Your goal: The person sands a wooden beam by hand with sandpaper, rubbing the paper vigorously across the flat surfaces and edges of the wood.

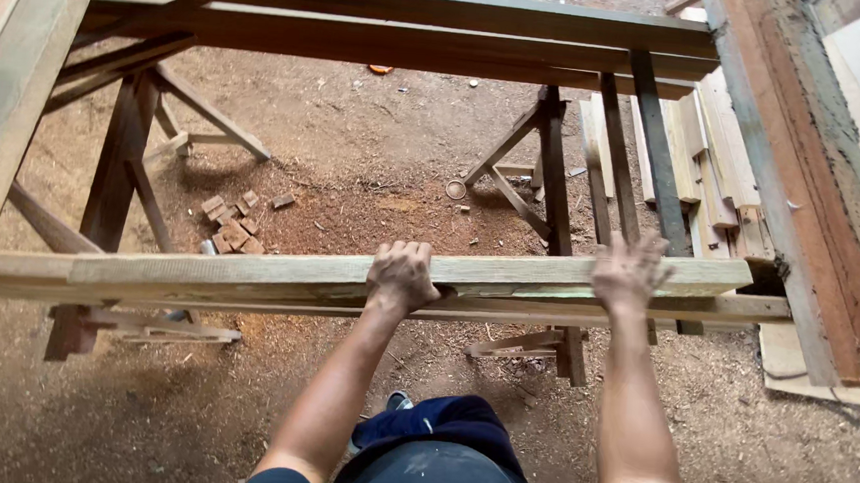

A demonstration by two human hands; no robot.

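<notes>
A long pale wooden beam lies across the near side of a rough timber frame, on top of a second plank. My left hand is curled over the top of that beam near its middle, gripping it. My right hand rests on the beam further right with fingers spread and slightly blurred. Both forearms reach up from the bottom of the view.
Wooden trestles stand on a sawdust-covered dirt floor. Dark beams cross the far side. Side rails run left and right. Small wood offcuts lie on the ground; stacked planks at right.
</notes>
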